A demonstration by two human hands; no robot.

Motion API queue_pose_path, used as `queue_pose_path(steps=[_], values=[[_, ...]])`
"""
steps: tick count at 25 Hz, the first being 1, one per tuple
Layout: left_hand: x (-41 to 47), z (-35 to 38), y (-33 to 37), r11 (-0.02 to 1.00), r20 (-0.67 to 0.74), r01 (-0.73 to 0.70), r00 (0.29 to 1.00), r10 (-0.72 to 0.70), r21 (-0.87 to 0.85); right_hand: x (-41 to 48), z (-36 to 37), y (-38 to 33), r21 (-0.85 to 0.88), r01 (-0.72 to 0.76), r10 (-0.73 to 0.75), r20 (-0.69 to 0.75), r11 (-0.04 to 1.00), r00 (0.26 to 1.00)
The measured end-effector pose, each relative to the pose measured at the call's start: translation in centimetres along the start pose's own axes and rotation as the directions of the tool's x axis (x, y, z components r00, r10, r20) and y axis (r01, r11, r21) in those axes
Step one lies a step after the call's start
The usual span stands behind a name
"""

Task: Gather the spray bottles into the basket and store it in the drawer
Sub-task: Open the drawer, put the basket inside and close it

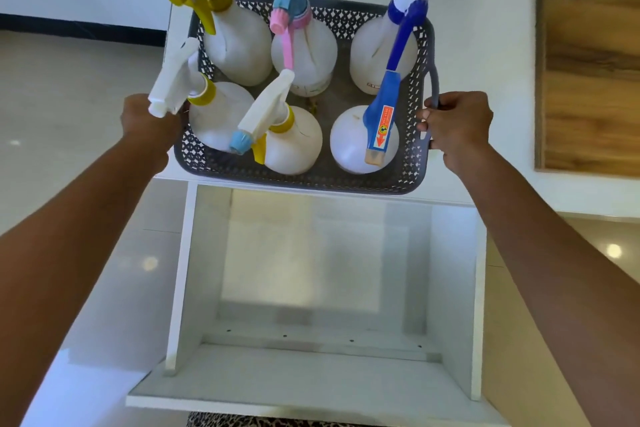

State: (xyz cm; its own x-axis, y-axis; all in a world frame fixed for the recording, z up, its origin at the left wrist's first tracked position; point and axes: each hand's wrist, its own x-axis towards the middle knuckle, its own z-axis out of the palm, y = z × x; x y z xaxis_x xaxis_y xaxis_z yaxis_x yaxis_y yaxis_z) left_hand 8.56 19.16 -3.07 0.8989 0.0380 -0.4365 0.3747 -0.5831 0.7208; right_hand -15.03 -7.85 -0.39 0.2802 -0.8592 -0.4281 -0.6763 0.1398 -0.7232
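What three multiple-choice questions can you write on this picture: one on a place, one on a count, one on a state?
1. Where is the basket?
A. over the white top, beyond the drawer
B. inside the drawer
C. on the floor

2. How many spray bottles stand in it?
A. four
B. five
C. six

3. How is the drawer?
A. shut
B. pulled open
C. turned upside down

Answers:
1 A: the left hand and right hand grip its sides past the drawer's far edge.
2 C: two rows of three.
3 B: its inside shows below the basket.
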Motion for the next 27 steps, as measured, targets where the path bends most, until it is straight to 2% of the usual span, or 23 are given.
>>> queue_pose_path(steps=[6, 14, 18, 19, 21, 27], values=[[-2.3, -1.4, -1.6, 0.998, 0.06, -0.061, 0.996, 0.059, 0.027, -2.6, -1.2, 1.3, 0.01, 0.015, -0.015, 0.006, 1.0, 1.0], [-11.4, -6.5, -6.9, 0.999, 0.167, -0.054, 0.984, 0.054, -0.004, -12.1, -4.1, 7.1, 0.057, 0.016, -0.017, 0.012, 0.998, 1.0], [-16.8, -8.5, -10.2, 0.995, 0.216, -0.082, 0.974, 0.066, 0.064, -16.7, -5.4, 11.4, 0.092, -0.04, 0.038, 0.022, 0.995, 0.999], [-17.4, -8.8, -11.3, 0.987, 0.205, -0.101, 0.976, 0.074, 0.124, -17.5, -5.6, 12.6, 0.093, -0.069, 0.067, 0.027, 0.993, 0.997], [-18.4, -9.2, -13.8, 0.95, 0.218, -0.143, 0.973, 0.083, 0.278, -19.0, -5.9, 15.1, 0.052, -0.119, 0.117, 0.034, 0.992, 0.993], [-19.6, -8.6, -18.8, 0.911, 0.222, -0.103, 0.975, 0.013, 0.4, -21.2, -5.4, 20.7, -0.06, -0.247, 0.248, 0.005, 0.967, 0.969]])
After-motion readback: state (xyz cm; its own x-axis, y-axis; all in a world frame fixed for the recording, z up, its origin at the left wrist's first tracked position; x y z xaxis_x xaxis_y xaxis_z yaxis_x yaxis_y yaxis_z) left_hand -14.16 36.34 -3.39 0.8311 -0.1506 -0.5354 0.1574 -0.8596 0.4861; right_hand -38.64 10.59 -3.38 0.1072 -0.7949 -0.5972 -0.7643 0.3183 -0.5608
